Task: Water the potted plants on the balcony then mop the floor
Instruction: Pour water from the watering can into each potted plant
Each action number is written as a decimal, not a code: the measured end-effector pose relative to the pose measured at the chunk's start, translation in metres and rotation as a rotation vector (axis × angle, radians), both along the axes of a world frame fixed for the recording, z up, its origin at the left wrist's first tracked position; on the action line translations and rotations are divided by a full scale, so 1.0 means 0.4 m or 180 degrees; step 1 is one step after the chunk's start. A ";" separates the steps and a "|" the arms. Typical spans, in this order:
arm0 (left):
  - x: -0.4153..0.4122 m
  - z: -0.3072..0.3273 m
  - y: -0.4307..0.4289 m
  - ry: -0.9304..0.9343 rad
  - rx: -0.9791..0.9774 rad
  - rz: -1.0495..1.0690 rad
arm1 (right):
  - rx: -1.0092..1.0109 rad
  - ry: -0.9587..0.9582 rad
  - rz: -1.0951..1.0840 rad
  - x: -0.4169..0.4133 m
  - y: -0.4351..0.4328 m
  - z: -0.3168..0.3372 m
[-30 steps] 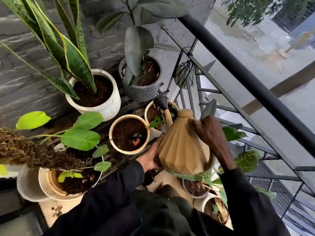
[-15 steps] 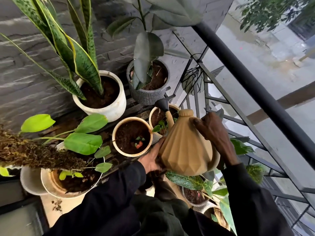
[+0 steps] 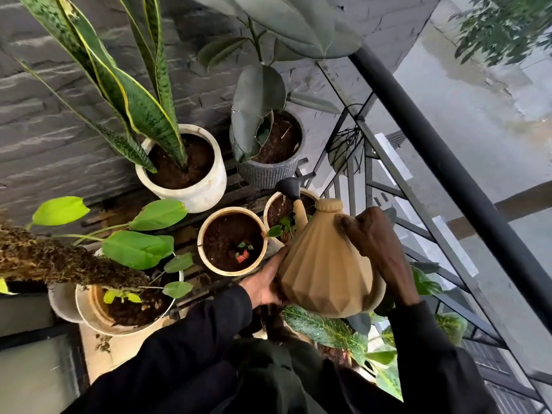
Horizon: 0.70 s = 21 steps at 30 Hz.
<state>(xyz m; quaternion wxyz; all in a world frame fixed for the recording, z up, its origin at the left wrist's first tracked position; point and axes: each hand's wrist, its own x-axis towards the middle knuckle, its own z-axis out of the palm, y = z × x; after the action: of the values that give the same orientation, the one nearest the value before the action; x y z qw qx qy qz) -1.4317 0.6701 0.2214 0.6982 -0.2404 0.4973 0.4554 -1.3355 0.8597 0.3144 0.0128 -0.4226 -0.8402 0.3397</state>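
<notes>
- Both my hands on the tan faceted watering can (image 3: 325,264), held up over the pots, tipped fwd.
- My right hand (image 3: 375,243) wraps the can's upper right side at the handle; fingers curled shut around it. Handle itself mostly hidden under the hand.
- My left hand (image 3: 265,283) cups the can's lower left side, palm + fingers pressed flat to the body, steadying rather than closed round it.
- Black rose head (image 3: 289,186) at spout end sits over the far rim of a small cream pot (image 3: 270,204) w/ small green leaves. Can't tell if water is coming out.
- Just left of it, touching or nearly: round cream pot (image 3: 206,225), dark soil, tiny seedling + a red bit near front.
- Behind these, against the grey stone wall (image 3: 50,135): white pot w/ snake plant (image 3: 206,186), and beside it a grey ribbed pot w/ rubber plant (image 3: 268,174).
- Near left: wide cream pot (image 3: 89,315), broad bright-green leaves; a mossy pole (image 3: 59,261) crosses over it.
- Below the can: speckled variegated leaves (image 3: 322,327), pots under them mostly hidden.
- Right: black balcony railing (image 3: 448,162) runs diagonally; wet ground beyond, far below.
- Dark sleeves (image 3: 179,360) cover both my forearms.
</notes>
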 end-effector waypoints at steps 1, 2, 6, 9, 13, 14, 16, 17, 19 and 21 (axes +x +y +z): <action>0.001 0.005 0.001 0.0033 -0.0035 -0.0009 | 0.0021 0.0029 0.0009 0.004 0.003 -0.002; 0.002 0.003 0.003 0.0065 -0.0050 -0.0033 | 0.0042 0.0054 0.0021 0.008 0.006 -0.005; 0.006 0.013 0.009 0.0107 -0.0046 -0.0133 | 0.0082 0.0137 0.0115 0.018 0.015 -0.014; 0.005 0.015 0.012 0.0054 0.0012 -0.0064 | 0.0058 0.0153 0.0112 0.022 0.016 -0.015; 0.004 0.012 0.010 0.0186 0.0012 -0.0134 | 0.0112 0.0277 0.0154 0.035 0.004 -0.009; 0.003 0.003 0.008 0.0224 0.0005 -0.0183 | 0.0136 0.0305 0.0148 0.041 -0.002 -0.007; 0.001 0.009 0.008 0.0238 0.0084 -0.0180 | 0.0115 0.0401 0.0122 0.053 -0.013 -0.005; 0.000 0.013 0.010 0.0216 0.0133 -0.0133 | 0.0106 0.0449 0.0092 0.059 -0.017 -0.005; 0.000 0.012 0.009 0.0211 0.0201 -0.0150 | 0.0130 0.0453 0.0013 0.075 -0.020 -0.015; 0.000 0.008 0.009 0.0234 0.0249 -0.0166 | 0.0133 0.0486 -0.0040 0.093 -0.023 -0.026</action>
<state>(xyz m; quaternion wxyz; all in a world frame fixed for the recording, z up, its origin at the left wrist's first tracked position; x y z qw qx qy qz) -1.4316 0.6735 0.2246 0.7000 -0.1830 0.5106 0.4646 -1.2982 0.8503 0.3041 0.0879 -0.4003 -0.8410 0.3532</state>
